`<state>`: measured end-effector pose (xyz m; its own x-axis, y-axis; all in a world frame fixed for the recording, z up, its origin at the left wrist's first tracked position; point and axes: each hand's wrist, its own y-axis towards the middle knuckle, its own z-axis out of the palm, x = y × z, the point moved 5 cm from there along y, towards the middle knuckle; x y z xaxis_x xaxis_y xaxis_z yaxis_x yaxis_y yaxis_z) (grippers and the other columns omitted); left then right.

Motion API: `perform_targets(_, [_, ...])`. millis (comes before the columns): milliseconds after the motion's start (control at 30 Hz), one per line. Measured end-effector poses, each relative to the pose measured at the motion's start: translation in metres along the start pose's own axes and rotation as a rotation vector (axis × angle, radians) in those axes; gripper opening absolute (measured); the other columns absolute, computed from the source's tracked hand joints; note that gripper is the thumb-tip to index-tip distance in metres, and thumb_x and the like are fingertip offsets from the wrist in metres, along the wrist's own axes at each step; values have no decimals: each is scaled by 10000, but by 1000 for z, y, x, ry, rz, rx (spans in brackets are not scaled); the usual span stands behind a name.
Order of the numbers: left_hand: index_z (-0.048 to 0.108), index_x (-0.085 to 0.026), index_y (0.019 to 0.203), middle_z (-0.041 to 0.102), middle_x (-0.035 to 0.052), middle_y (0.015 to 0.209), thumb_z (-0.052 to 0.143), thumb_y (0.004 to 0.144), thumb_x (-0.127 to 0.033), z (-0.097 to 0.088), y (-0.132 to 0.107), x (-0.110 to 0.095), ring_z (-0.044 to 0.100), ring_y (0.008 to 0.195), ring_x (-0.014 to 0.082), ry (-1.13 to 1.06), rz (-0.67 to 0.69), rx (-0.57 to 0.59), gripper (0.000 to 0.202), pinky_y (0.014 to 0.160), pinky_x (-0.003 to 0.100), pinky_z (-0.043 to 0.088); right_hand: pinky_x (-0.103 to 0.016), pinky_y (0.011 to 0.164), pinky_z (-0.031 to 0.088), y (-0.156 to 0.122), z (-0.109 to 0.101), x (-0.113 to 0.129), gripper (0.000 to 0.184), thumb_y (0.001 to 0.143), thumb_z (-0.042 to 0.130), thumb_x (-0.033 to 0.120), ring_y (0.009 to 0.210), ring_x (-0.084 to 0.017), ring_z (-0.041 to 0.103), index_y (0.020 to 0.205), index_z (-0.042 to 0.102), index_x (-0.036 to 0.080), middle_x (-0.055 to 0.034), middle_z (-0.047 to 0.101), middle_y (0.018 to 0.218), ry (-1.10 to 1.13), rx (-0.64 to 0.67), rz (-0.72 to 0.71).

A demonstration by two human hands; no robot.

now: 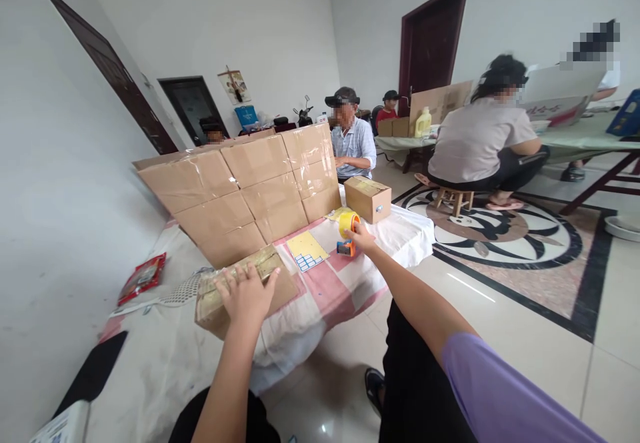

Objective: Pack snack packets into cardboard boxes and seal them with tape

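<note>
Right hand (362,238), right of centre in the frame, is wrapped round the tape dispenser (345,222), its grip partly hidden from me; left hand (250,298), lower left of centre, lies spread across the box (281,288), covering some of it.

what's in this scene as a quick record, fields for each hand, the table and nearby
left hand: resting, fingers spread, on a cardboard box
right hand: holding a tape dispenser
table: yellow sheet with blue-edged labels, second box, red packet
standing on table: cardboard divider
nearby: person in light shirt
</note>
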<state>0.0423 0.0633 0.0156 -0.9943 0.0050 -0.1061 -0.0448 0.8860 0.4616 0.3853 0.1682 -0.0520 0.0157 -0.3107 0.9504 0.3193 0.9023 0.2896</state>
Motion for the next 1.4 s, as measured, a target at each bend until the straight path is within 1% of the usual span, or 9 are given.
perform_targets(67, [514,-18,1413,365,292,1558,460,942,-559,-8,-5,-16,196,1494,473,-149,103,-136,719,1191,635,105,-376,790,560,-12,17,13,187,789,692,335,771,-189,619,845,610,176,-31,646,790,24,71,-23])
perform_targets(133, [605,-129,1333,416,194,1557,454,967,-507,-11,-8,-36,308,1478,360,-388,226,-165,547,1212,513,213,-362,824,549,-33,38,31,228,845,656,396,825,-192,624,930,608,190,-36,656,864,76,165,-77])
perform_targets(233, [735,-202,1046,615,128,1319,467,958,-521,5,-12,-65,560,1253,278,-785,248,31,426,1082,406,421,-337,785,529,-75,64,57,295,909,597,485,806,-188,604,979,599,197,-34,645,885,87,270,-190])
perform_targets(333, [756,-177,847,659,108,1063,550,900,-546,30,-23,-86,629,1046,255,-1097,209,254,426,940,358,497,-298,676,464,-108,76,72,394,997,423,537,706,-166,539,856,565,198,-23,592,796,-19,266,-285])
perform_targets(467, [742,-162,798,660,85,958,666,825,-539,45,-32,-92,631,936,232,-1324,70,276,385,834,311,516,-290,573,345,-112,79,69,454,1035,290,527,582,-148,421,727,439,229,6,458,659,-150,178,-375])
perform_targets(633, [739,-166,810,715,78,854,667,816,-576,34,-33,-99,660,909,227,-1354,-20,284,416,864,312,512,-298,574,309,-85,65,64,424,1030,285,496,564,-158,407,701,378,245,13,428,629,-253,36,-437])
perform_targets(800, [695,-157,780,644,26,580,748,648,-687,33,-48,-116,596,549,169,-1400,-107,627,549,560,283,505,-298,595,348,-72,44,65,441,1019,286,513,623,-173,475,708,433,236,-5,512,678,-149,-113,-335])
perform_targets(867, [671,-159,749,611,9,524,776,589,-701,36,-53,-120,567,504,153,-1418,-110,696,575,513,263,477,-302,605,373,-71,41,64,451,1012,293,527,650,-178,497,705,447,234,-12,540,700,-97,-147,-281])
perform_targets(1400, [579,-175,573,545,10,455,710,608,-758,49,-59,-114,463,445,115,-1346,-39,722,598,464,235,353,-324,593,355,-73,36,64,437,992,279,518,630,-190,478,687,431,244,-14,512,675,-120,-250,-183])
